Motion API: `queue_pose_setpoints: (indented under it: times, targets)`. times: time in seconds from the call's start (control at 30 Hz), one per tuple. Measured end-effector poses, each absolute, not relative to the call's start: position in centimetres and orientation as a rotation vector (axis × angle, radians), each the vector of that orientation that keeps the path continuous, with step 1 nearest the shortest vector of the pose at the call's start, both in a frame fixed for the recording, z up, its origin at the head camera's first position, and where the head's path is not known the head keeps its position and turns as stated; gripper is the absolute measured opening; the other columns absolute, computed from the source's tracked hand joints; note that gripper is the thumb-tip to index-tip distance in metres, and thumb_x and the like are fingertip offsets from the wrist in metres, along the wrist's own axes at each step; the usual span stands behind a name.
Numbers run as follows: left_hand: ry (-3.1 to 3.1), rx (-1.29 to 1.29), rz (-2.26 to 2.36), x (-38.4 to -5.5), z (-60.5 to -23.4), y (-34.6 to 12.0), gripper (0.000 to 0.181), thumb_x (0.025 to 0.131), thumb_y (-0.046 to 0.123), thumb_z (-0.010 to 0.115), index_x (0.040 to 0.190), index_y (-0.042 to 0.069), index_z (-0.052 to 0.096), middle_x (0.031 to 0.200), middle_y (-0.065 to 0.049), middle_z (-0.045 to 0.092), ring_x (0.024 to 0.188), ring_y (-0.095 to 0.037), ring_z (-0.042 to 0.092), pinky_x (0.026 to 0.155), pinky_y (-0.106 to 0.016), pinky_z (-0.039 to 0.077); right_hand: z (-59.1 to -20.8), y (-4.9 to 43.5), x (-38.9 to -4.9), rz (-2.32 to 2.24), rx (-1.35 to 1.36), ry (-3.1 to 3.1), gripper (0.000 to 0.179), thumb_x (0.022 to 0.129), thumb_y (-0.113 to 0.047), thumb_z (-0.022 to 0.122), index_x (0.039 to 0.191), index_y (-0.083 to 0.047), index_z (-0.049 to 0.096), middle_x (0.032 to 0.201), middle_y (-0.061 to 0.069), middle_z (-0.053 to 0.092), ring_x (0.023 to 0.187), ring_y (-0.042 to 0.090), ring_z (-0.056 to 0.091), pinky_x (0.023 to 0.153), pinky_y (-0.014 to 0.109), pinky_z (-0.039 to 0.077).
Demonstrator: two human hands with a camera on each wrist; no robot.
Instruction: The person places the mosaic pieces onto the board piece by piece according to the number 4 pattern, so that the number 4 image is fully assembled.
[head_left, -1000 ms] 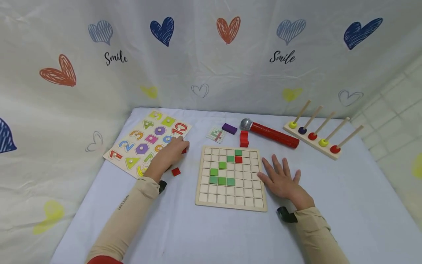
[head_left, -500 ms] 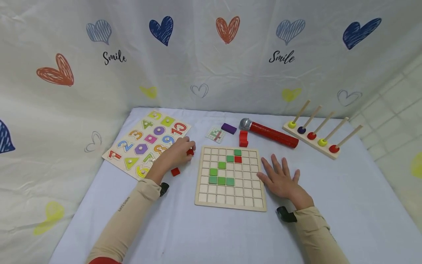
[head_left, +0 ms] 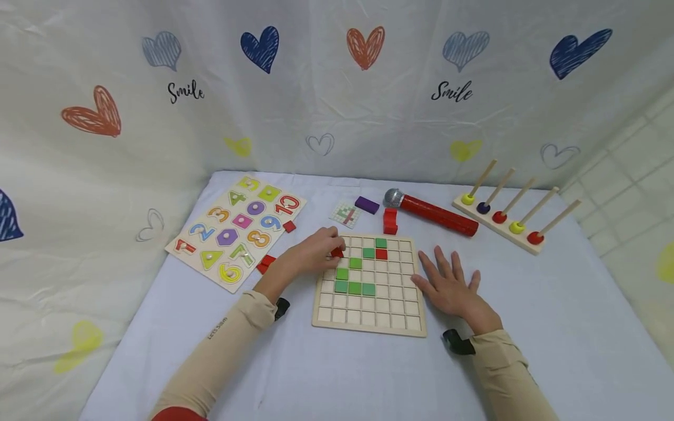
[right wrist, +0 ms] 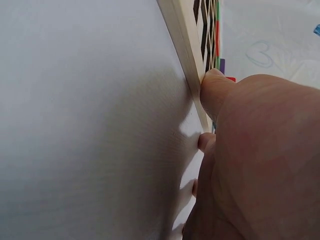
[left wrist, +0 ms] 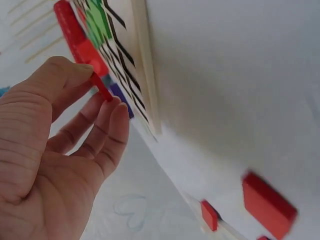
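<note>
Head view: the left hand (head_left: 310, 252) was at the upper left of the grid board (head_left: 382, 304), its grip clamped on a red tile (head_left: 337, 252), pinched between thumb and fingertips. The right hand (head_left: 450, 289) lay with its grip spread apart, thumb touching the board's right edge. Green tiles (head_left: 355, 289) sat in the board; loose red tiles (head_left: 289, 226) lay on the worktop (head_left: 368, 380).

From above, the head view faced forward and down across the desk (head_left: 368, 374). The wrist views looked from close by, tilted, along the left hand (head_left: 312, 251) and right hand (head_left: 450, 290); all three shared the grid board (head_left: 382, 304).
</note>
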State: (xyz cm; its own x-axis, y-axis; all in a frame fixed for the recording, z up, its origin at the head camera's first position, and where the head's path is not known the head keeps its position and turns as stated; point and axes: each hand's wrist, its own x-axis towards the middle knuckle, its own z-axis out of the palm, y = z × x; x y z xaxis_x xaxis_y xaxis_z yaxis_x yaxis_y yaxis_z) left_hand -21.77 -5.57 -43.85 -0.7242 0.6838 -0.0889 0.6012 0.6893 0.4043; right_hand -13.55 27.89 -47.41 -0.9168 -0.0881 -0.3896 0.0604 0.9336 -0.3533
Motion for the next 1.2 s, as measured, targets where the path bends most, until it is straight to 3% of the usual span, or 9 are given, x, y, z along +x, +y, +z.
queue_pose_setpoints:
  times: [0.33,0.5,0.6,0.83,1.2]
  targets:
    - [2.593,1.263,0.477,-21.1,-44.4,-0.9,0.019,0.104,0.013,0.069,0.123,0.009,0.07,0.115,-0.009,0.062,0.102,-0.022,0.051,0.088,-0.033,0.046,-48.0,28.5,-13.7,-0.558,-0.016,2.68,0.098,0.099,-0.084,0.032,0.173,-0.024,0.009,0.18,0.018,-0.016,0.16,0.053,-0.027,0.11,0.082,-0.03]
    - [2.585,1.346,0.441,-20.7,-44.3,1.3,0.017,0.104,0.014,0.068,0.12,0.01,0.071,0.116,-0.007,0.065,0.107,-0.021,0.053,0.094,-0.032,0.047,-48.5,28.8,-14.0,-0.539,-0.025,2.683,0.105,0.095,-0.09,0.028,0.173,-0.023,0.008,0.179,0.02,-0.015,0.16,0.054,-0.026,0.109,0.082,-0.031]
    - [2.605,1.369,0.394,-20.7,-44.4,2.3,0.014,0.104,0.013,0.069,0.117,0.012,0.071,0.113,-0.005,0.066,0.108,-0.021,0.054,0.095,-0.031,0.047,-48.4,28.8,-14.0,-0.55,-0.037,2.685,0.104,0.096,-0.089,0.029,0.173,-0.023,0.008,0.179,0.02,-0.015,0.16,0.054,-0.027,0.108,0.083,-0.031]
    - [2.659,1.371,0.309,-20.7,-44.8,3.8,0.006,0.102,0.01,0.069,0.1,0.016,0.068,0.098,0.0,0.058,0.096,-0.018,0.049,0.086,-0.027,0.041,-48.2,28.5,-13.7,-0.545,-0.046,2.713,0.097,0.1,-0.084,0.029,0.173,-0.023,0.009,0.18,0.019,-0.014,0.161,0.052,-0.027,0.111,0.083,-0.028]
    - [2.679,1.312,0.251,-20.4,-44.2,4.3,0.008,0.104,0.018,0.071,0.096,0.016,0.071,0.102,0.0,0.061,0.099,-0.018,0.052,0.088,-0.03,0.046,-48.0,28.4,-13.6,-0.547,-0.042,2.7,0.097,0.101,-0.082,0.031,0.173,-0.021,0.009,0.179,0.02,-0.015,0.16,0.052,-0.027,0.111,0.082,-0.029]
